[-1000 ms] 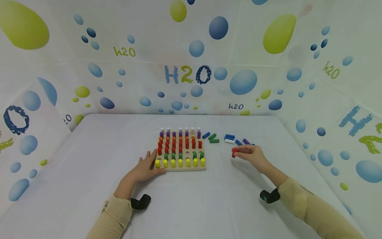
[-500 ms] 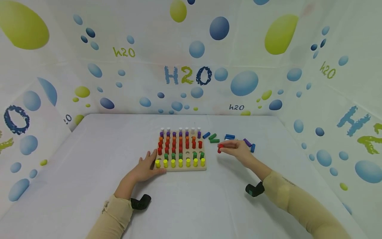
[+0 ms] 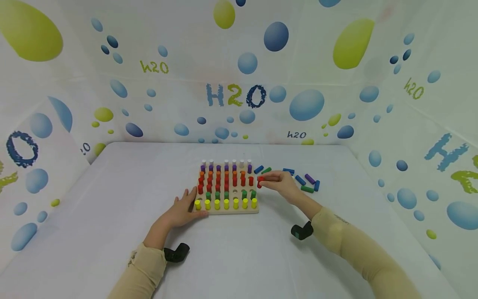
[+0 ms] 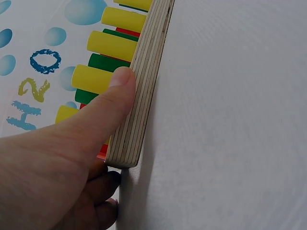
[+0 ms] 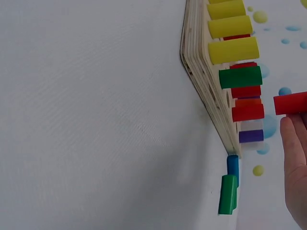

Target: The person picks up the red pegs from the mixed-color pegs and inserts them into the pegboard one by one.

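A wooden pegboard (image 3: 239, 211) stands in the middle of the table, with rows of upright white, purple, orange, red, green and yellow pegs. My left hand (image 3: 181, 211) rests at its near left corner. The thumb (image 4: 123, 77) lies along the front edge in the left wrist view, and the other fingers are at the left side. Just off the board's right side, my right hand (image 3: 284, 185) pinches a red peg (image 3: 259, 182) upright between thumb and fingertips. In the right wrist view the red peg (image 5: 290, 103) is raised beside the standing pegs.
Loose pegs lie to the right of the board: a blue peg (image 3: 259, 169) and a green peg (image 3: 266, 170) by its far corner. Beyond the right hand are a purple peg (image 3: 309, 179), a green peg (image 3: 307, 189) and several blue ones. A patterned backdrop (image 3: 168, 104) surrounds the table.
My right hand has carried the red peg leftward, from among the loose pegs to the board's right side, uncovering a green peg behind it. The left hand has stayed put.
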The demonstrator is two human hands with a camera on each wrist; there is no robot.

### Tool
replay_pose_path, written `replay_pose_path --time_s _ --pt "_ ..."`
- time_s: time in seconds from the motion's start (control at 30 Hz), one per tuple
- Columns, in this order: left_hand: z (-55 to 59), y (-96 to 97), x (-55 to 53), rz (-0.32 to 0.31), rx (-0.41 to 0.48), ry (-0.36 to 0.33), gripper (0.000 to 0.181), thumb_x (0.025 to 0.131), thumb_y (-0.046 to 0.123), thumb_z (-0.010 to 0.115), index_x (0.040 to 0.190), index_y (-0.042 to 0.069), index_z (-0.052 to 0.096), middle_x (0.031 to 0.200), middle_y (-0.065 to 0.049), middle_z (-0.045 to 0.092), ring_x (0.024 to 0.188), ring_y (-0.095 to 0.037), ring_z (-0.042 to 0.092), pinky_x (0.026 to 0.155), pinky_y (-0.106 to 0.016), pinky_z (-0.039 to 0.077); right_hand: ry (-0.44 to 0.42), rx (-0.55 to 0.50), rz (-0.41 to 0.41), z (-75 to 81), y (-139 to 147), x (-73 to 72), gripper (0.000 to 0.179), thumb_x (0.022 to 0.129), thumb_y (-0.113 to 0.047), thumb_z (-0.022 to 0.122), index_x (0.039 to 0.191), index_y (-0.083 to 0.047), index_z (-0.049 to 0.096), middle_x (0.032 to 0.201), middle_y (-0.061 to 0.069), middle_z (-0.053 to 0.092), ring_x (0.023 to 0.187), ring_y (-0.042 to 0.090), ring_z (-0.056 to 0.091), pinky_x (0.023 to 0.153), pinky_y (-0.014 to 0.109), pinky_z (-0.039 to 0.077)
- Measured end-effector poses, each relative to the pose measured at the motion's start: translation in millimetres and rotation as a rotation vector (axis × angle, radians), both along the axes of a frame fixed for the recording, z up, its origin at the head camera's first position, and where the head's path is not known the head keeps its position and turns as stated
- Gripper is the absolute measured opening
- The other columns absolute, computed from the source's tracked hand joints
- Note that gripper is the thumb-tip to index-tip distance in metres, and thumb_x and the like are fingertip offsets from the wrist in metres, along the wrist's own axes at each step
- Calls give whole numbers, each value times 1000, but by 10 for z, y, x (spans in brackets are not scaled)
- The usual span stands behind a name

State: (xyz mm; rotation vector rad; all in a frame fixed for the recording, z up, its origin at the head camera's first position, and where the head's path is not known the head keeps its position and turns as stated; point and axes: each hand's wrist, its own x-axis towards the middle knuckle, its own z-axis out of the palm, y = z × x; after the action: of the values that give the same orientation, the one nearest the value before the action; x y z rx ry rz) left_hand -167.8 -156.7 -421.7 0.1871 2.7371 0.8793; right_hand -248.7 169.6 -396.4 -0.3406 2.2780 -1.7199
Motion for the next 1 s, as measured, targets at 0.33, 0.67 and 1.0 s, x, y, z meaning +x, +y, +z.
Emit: replay_pose_path --time_s 0.33,0.67,1.0 --pt "-9 -16 -15 -5 2 2 104 78 55 62 145 -3 8 147 -27 11 136 -40 -1 106 -57 -2 -18 -3 -4 -9 -248 -57 32 82 -15 69 111 -2 63 109 12 65 101 23 61 90 35 46" --pt "-6 -18 10 -5 9 2 102 79 53 63 145 -3 9 147 -27 12 136 -41 0 106 -57 -2 -10 -40 14 -55 -464 -71 28 82 -11 68 107 1 64 103 12 67 93 20 64 84 30 50" --pt "3 -12 14 -3 10 -2 102 79 52 63 144 -4 8 147 -28 12 136 -41 0 105 -58 -2 -41 -50 27 -67 -622 -93 29 81 -15 70 106 -1 64 103 11 67 92 19 65 82 31 51"
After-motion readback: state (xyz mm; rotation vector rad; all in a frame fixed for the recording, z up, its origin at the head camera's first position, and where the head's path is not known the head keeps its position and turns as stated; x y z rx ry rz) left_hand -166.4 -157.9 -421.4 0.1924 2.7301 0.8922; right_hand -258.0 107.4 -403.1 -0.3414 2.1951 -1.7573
